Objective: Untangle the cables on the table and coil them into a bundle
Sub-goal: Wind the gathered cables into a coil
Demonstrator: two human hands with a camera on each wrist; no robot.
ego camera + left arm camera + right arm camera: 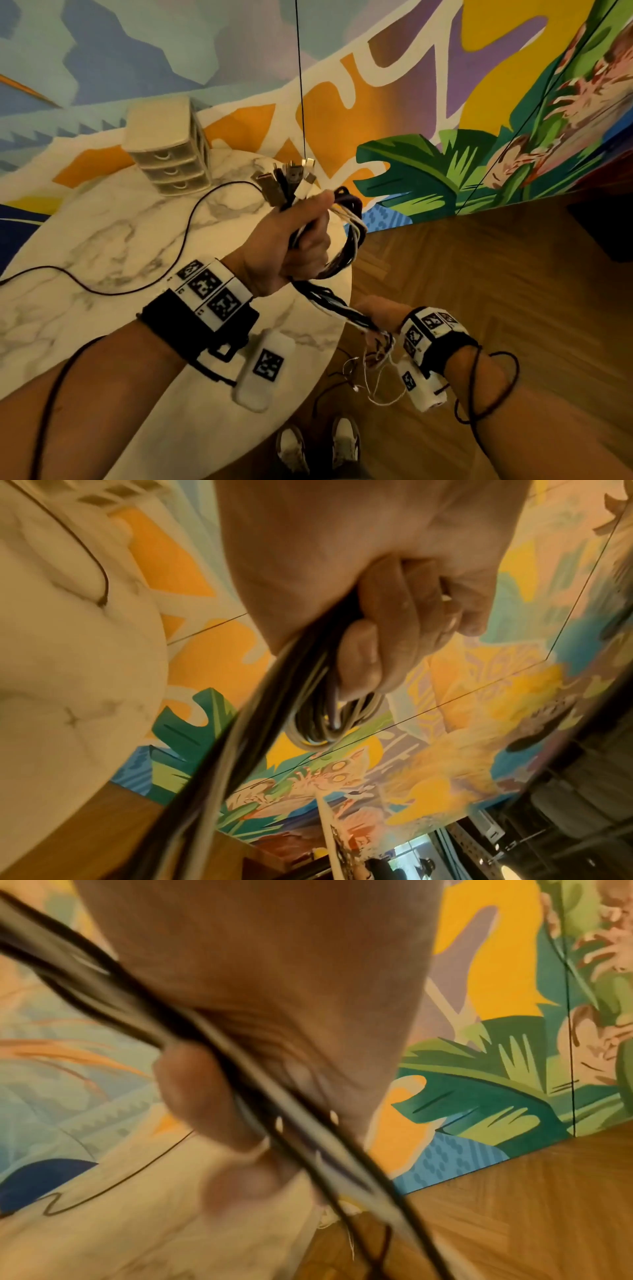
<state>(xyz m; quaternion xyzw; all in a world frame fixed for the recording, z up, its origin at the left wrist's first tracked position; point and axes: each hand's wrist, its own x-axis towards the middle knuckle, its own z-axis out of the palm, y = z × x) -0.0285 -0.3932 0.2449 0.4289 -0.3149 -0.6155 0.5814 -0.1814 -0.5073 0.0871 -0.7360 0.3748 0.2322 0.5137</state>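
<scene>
My left hand (301, 236) is raised above the right edge of the marble table (102, 240) and grips a bundle of black and white cables (349, 240). Several USB plugs (291, 178) stick up out of the fist. A coil loop hangs past my curled fingers (404, 631), the cable loop (329, 723) dangling below them. The strands (335, 305) run down and right to my right hand (376, 311), which holds them off the table's edge. In the right wrist view the strands (240, 1074) pass between thumb and fingers (205, 1096). Loose thin ends (376, 377) dangle below.
A small beige drawer unit (171, 150) stands at the table's far side. A thin black wire (185, 236) lies across the tabletop. Wood parquet floor (479, 274) lies to the right, a painted wall (445, 102) behind. My shoes (318, 442) show below the table edge.
</scene>
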